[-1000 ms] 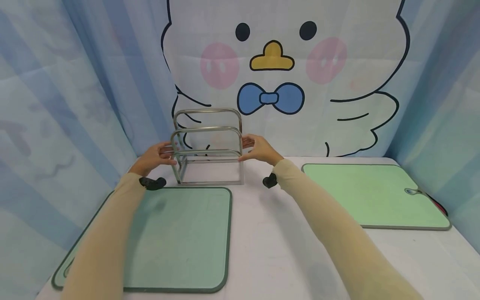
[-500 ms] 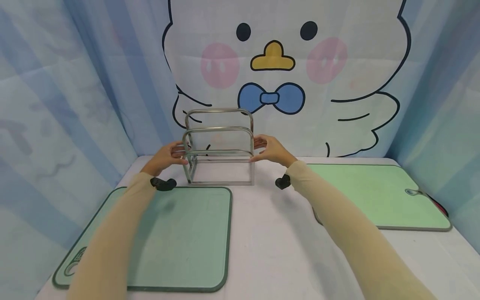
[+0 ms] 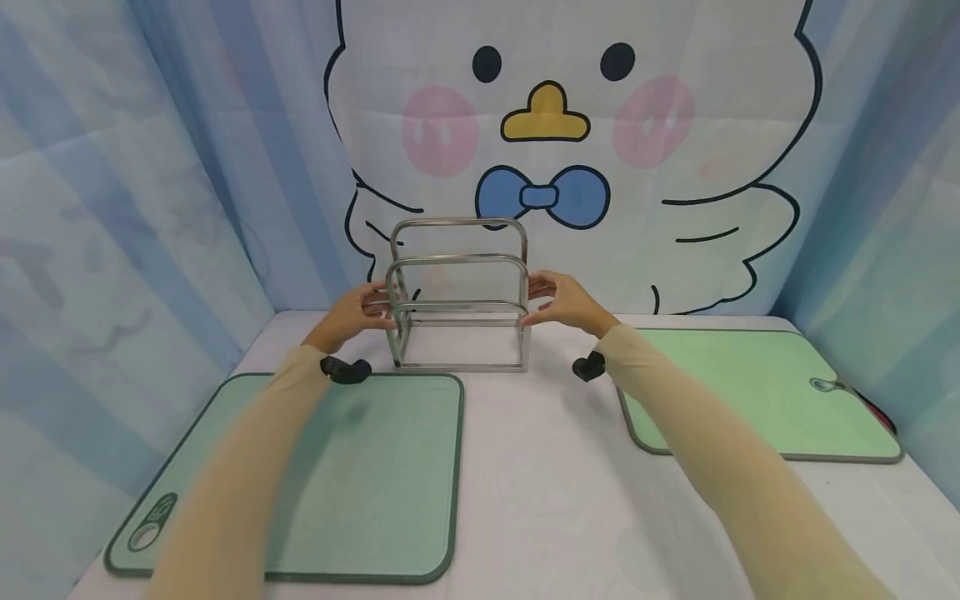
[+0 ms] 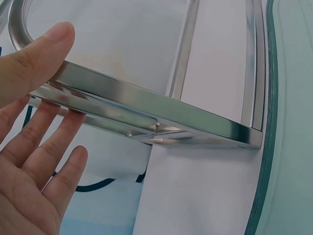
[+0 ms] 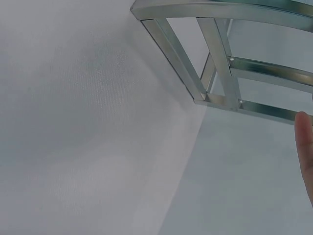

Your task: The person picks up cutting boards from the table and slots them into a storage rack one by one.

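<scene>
A silver metal rack point(image 3: 461, 367) with several rounded hoops stands at the back of the table, a little left of centre. My left hand point(image 3: 352, 317) holds its left side. In the left wrist view, the left thumb point(image 4: 51, 46) lies on the front bar of the rack point(image 4: 142, 95), and fingertips touch the bar behind it. On the opposite side my right hand point(image 3: 570, 304) holds the rack, thumb in front and fingers farther back. The right wrist view catches the rack's lower corner point(image 5: 195, 10) and one fingertip point(image 5: 304, 142); the rest of that hand is out of frame.
A grey-green board point(image 3: 390, 483) lies at the front left, its back edge just before the rack. A light green board point(image 3: 742, 375) lies to the right, partly under the right sleeve. Behind the table hangs a printed curtain point(image 3: 555, 267).
The rack and both hands have moved steadily to the right along the back of the table. The grip looks the same, and both boards have stayed put.
</scene>
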`<state>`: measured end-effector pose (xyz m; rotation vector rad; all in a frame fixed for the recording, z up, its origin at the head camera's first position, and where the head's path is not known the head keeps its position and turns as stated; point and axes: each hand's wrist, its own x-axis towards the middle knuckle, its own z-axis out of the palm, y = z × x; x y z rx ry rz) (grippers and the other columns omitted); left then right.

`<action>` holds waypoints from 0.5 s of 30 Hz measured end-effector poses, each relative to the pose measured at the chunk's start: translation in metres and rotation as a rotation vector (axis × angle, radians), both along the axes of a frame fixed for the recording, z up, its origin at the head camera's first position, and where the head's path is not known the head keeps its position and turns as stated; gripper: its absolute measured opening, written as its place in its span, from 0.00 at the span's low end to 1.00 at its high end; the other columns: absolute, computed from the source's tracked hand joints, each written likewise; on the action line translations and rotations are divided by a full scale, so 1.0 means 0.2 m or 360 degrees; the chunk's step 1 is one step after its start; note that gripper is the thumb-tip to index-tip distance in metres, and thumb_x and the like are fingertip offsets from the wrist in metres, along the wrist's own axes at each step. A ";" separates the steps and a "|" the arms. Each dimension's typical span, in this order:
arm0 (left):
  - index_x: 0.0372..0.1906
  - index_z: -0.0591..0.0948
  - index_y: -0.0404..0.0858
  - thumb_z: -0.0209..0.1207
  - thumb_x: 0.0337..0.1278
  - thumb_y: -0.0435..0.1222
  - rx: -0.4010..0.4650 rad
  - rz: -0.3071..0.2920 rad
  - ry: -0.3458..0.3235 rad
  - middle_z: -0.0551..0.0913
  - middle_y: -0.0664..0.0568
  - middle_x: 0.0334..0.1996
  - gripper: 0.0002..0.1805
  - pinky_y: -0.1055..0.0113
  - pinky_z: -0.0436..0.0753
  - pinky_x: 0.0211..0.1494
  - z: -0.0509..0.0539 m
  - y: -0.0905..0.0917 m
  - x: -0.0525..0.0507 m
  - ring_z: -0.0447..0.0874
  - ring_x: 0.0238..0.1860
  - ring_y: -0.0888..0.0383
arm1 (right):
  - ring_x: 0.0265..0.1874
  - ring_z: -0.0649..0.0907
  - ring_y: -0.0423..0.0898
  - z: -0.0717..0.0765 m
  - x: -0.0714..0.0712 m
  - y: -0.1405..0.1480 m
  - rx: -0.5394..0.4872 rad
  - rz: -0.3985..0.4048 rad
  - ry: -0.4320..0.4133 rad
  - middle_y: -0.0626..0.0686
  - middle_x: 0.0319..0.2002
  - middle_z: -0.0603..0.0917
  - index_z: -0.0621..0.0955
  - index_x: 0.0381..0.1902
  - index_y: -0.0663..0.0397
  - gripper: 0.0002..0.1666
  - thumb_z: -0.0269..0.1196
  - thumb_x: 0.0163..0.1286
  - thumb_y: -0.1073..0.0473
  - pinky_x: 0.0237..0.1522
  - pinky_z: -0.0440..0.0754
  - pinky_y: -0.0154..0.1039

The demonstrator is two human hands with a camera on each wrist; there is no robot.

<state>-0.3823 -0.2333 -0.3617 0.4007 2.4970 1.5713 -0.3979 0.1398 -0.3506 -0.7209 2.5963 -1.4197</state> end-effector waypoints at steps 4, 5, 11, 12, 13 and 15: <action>0.73 0.53 0.35 0.61 0.55 0.26 0.0002 0.0012 0.0014 0.64 0.35 0.67 0.42 0.51 0.63 0.72 -0.02 0.03 0.00 0.63 0.69 0.42 | 0.58 0.75 0.61 0.00 0.00 0.04 0.0023 -0.0003 -0.0011 0.64 0.56 0.75 0.69 0.61 0.65 0.41 0.73 0.50 0.64 0.59 0.75 0.54; 0.73 0.53 0.36 0.61 0.55 0.27 0.0001 0.0012 0.0019 0.64 0.35 0.67 0.42 0.52 0.63 0.72 -0.02 0.04 0.00 0.63 0.69 0.42 | 0.58 0.74 0.61 0.00 0.00 0.05 0.0028 -0.0007 -0.0016 0.64 0.56 0.75 0.69 0.61 0.65 0.41 0.73 0.50 0.64 0.59 0.75 0.54; 0.73 0.54 0.37 0.62 0.54 0.28 0.0037 -0.0001 0.0026 0.65 0.37 0.67 0.43 0.52 0.63 0.72 -0.03 0.11 0.00 0.64 0.68 0.43 | 0.59 0.74 0.61 0.00 0.00 0.13 0.0085 -0.0030 -0.0016 0.66 0.58 0.74 0.67 0.62 0.65 0.41 0.72 0.52 0.63 0.60 0.75 0.53; 0.73 0.54 0.37 0.63 0.53 0.28 0.0042 -0.0001 0.0025 0.65 0.37 0.67 0.43 0.52 0.63 0.72 -0.03 0.13 0.00 0.64 0.68 0.43 | 0.59 0.74 0.61 0.00 0.00 0.14 0.0093 -0.0031 -0.0012 0.66 0.58 0.74 0.67 0.62 0.65 0.42 0.72 0.52 0.63 0.60 0.75 0.53; 0.73 0.54 0.37 0.63 0.53 0.28 0.0046 0.0001 0.0027 0.65 0.37 0.67 0.43 0.52 0.63 0.72 -0.03 0.14 0.00 0.64 0.68 0.43 | 0.59 0.74 0.61 0.00 0.00 0.16 0.0096 -0.0030 -0.0011 0.66 0.58 0.74 0.67 0.62 0.65 0.41 0.72 0.52 0.63 0.60 0.75 0.53; 0.72 0.54 0.37 0.64 0.53 0.28 0.0051 0.0006 0.0026 0.65 0.37 0.67 0.44 0.53 0.63 0.72 -0.03 0.16 0.00 0.64 0.68 0.44 | 0.59 0.73 0.62 0.01 0.01 0.18 0.0087 -0.0025 -0.0016 0.66 0.58 0.74 0.67 0.62 0.66 0.41 0.72 0.52 0.65 0.59 0.75 0.54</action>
